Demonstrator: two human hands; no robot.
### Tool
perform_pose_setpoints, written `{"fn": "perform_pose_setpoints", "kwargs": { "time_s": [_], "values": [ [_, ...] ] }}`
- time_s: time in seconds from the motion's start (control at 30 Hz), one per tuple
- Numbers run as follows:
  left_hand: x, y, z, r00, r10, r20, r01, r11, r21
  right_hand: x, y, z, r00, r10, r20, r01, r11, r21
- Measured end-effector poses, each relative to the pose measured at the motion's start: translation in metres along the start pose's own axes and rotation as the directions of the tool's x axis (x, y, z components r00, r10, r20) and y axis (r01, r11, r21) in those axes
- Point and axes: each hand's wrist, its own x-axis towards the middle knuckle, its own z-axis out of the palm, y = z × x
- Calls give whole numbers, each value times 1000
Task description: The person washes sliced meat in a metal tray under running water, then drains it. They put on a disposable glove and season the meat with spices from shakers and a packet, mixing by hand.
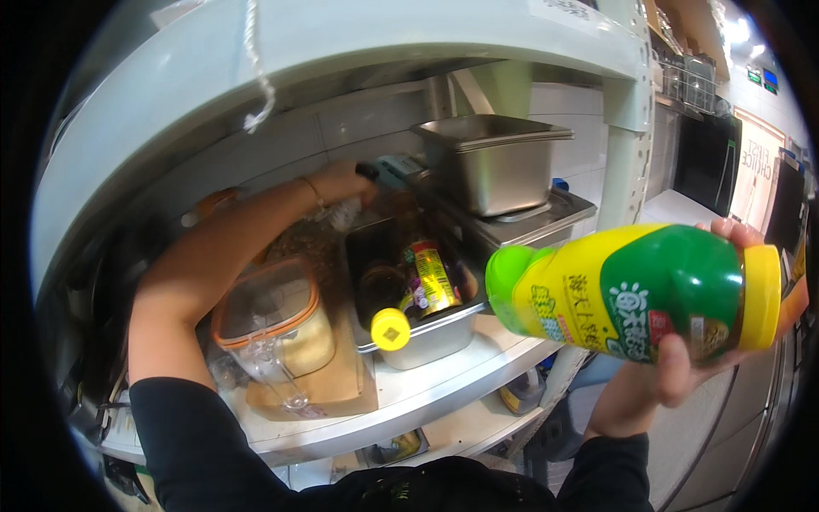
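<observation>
My right hand point(684, 365) grips a large green-and-yellow plastic condiment bottle point(614, 291), held on its side in front of the shelving. Its yellow end points right and its bright green end left. My left hand point(349, 182) reaches to the back of the shelf, beside a small black object point(367, 171); blur hides whether the fingers hold it. Below that hand, a steel pan point(425, 349) contains bottles, among them one with a yellow cap point(390, 329) and one with a yellow-and-purple label point(434, 275).
A clear container with an orange rim point(275, 320) sits on cardboard point(320, 400) at left. Stacked steel pans point(505, 169) stand at the back right. The upper shelf beam point(384, 29), with a hanging rope point(254, 64), and a perforated upright point(624, 166) frame the reach.
</observation>
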Motion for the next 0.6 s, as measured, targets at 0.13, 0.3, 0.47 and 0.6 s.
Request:
{"fn": "perform_pose_setpoints", "kwargs": {
  "time_s": [0.13, 0.3, 0.47, 0.6],
  "values": [
    [-68, 53, -19, 979, 201, -11, -194, 929, -314, 6, 4, 11, 1000, 11, 5, -10, 999, -43],
    [-165, 112, 8, 666, 721, 192, -740, 670, 50, 9, -1, 42, 999, -54, -8, 54, 998, 41],
    [-168, 122, 28, 691, 611, 387, -720, 625, 300, 5, -6, 70, 990, -102, 96, 102, 995, 0],
    [-150, 129, 24, 611, 696, 377, -786, 475, 396, 5, 0, 77, 968, -178, 177, 180, 984, 1]
  ]
}}
